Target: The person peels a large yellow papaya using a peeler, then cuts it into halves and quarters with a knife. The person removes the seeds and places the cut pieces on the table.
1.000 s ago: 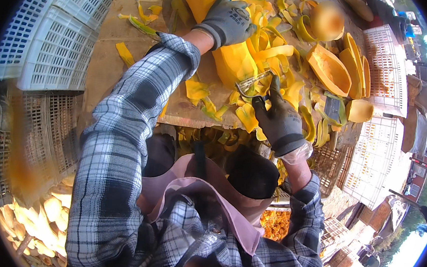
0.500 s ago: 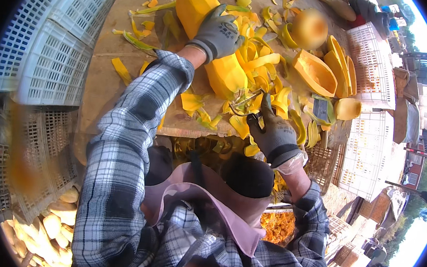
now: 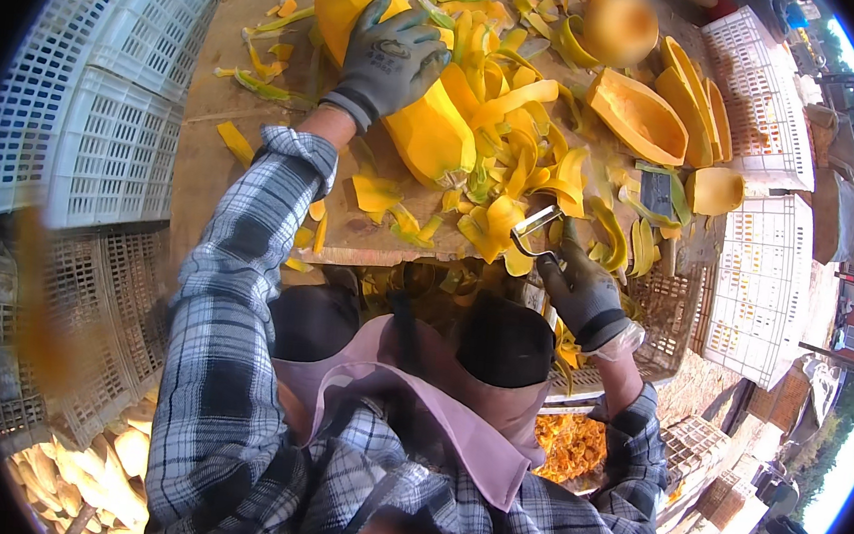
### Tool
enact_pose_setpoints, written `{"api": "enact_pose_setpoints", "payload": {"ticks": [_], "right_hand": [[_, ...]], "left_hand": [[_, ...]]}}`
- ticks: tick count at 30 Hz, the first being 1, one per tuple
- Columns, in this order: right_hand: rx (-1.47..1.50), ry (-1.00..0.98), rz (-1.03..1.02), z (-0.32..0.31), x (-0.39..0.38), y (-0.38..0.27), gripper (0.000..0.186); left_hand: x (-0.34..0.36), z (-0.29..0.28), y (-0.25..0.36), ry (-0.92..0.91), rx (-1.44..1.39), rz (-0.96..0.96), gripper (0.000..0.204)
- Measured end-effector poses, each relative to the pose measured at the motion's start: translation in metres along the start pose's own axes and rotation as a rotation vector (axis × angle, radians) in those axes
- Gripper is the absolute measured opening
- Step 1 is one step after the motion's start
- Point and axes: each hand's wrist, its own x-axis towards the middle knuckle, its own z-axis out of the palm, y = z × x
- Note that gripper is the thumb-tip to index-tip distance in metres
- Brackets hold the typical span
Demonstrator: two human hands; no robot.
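Black-and-white plaid sleeves reach forward past a mauve apron, with orange shreds low at the right. Near the front edge of the worktop, the gloved right hand is closed around the handle of a metal-bladed peeler, whose blade is apart from the squash and close to some loose peel. Beyond it, the peeled yellow squash lies on its side on the worktop, slanting from its stem end, nearer the person, up to the far left. Across its top, the gloved left hand clasps it from above, fingers spread over the flesh. Curled yellow and green peels heap along its right side, and a few strips lie to its left. Farther right sit a hollowed squash half and, just beside it, more shells leaning together. White plastic crates stack left of the worktop; another white crate stands at the right, with greenery in the distance.
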Motion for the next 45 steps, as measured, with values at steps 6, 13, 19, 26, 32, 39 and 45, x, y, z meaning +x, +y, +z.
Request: {"api": "enact_pose_setpoints", "payload": {"ticks": [6, 13, 19, 26, 32, 39, 45], "right_hand": [[0.251, 0.220, -0.420, 0.034, 0.043, -0.011, 0.068], [0.029, 0.005, -0.520, 0.063, 0.105, -0.068, 0.082], [0.123, 0.095, -0.552, 0.080, 0.104, -0.054, 0.083], [0.088, 0.194, -0.479, 0.104, 0.095, -0.008, 0.080], [0.190, 0.181, -0.395, 0.075, 0.071, 0.008, 0.075], [0.119, -0.081, -0.442, 0.023, 0.146, -0.081, 0.073], [0.344, 0.064, -0.363, 0.069, 0.122, -0.023, 0.075]], "left_hand": [[-0.035, -0.025, -0.027, -0.030, 0.020, 0.113, 0.032], [-0.029, -0.030, -0.031, -0.044, -0.004, 0.122, 0.028], [-0.027, -0.030, -0.029, -0.059, 0.033, 0.172, 0.030], [-0.023, -0.025, -0.028, -0.047, 0.033, 0.146, 0.028], [-0.012, -0.009, -0.038, -0.054, 0.112, 0.051, 0.028], [0.005, 0.000, -0.032, -0.159, 0.178, 0.028, 0.032], [0.015, -0.005, -0.021, -0.259, 0.216, 0.009, 0.035]]}}
